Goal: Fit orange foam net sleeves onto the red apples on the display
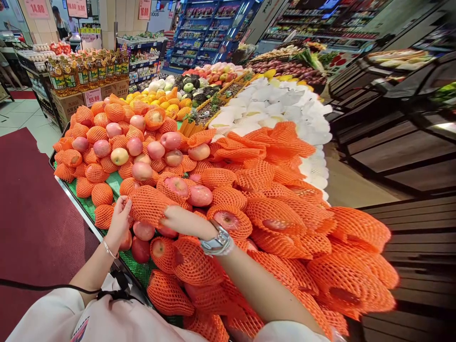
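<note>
My left hand (120,219) and my right hand (181,219) both grip one orange foam net sleeve (147,204), holding it between them over the fruit display. My right wrist wears a silver watch (216,241), my left a thin bracelet. Below the sleeve lie bare red apples (143,231) on green matting. Around them are many apples wrapped in orange nets (101,194) and a heap of empty orange net sleeves (285,190) to the right.
A pile of white foam sleeves (274,107) lies beyond the orange ones. Oil bottles (85,71) stand at the back left, more fruit bins and blue shelves behind. Red carpet (28,199) covers the floor on the left; dark wooden crates (399,152) stand right.
</note>
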Tool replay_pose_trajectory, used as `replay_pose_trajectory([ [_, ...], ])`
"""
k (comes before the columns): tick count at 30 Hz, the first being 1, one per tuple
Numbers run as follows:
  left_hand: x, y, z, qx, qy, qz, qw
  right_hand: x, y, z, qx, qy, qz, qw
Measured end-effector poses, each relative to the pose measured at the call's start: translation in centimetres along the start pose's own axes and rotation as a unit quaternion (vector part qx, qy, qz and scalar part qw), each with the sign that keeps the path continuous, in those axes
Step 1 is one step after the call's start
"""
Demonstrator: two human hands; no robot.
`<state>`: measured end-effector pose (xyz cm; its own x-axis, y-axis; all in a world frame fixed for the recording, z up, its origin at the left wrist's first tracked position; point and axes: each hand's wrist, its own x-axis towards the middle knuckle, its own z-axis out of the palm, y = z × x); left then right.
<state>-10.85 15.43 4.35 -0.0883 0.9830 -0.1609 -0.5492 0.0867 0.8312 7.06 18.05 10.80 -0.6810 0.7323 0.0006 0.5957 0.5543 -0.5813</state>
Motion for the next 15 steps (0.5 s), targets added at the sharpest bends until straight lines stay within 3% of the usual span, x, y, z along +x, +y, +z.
replay_pose_trajectory([
  [3,0.5,-0.1,-0.7,-0.007,0.009,-0.021,1.0,0.4,0.2,-1.1,0.004,-0.022,-0.014,1.0],
  [9,1.2,-0.8,-1.3,-0.039,0.03,-0.022,0.999,1.8,-0.8,-0.6,-0.064,0.083,0.036,0.994],
  [15,1.4,-0.5,-1.6,-0.032,0.052,0.007,0.998,1.9,-1.5,-0.2,-0.113,0.088,0.015,0.99],
])
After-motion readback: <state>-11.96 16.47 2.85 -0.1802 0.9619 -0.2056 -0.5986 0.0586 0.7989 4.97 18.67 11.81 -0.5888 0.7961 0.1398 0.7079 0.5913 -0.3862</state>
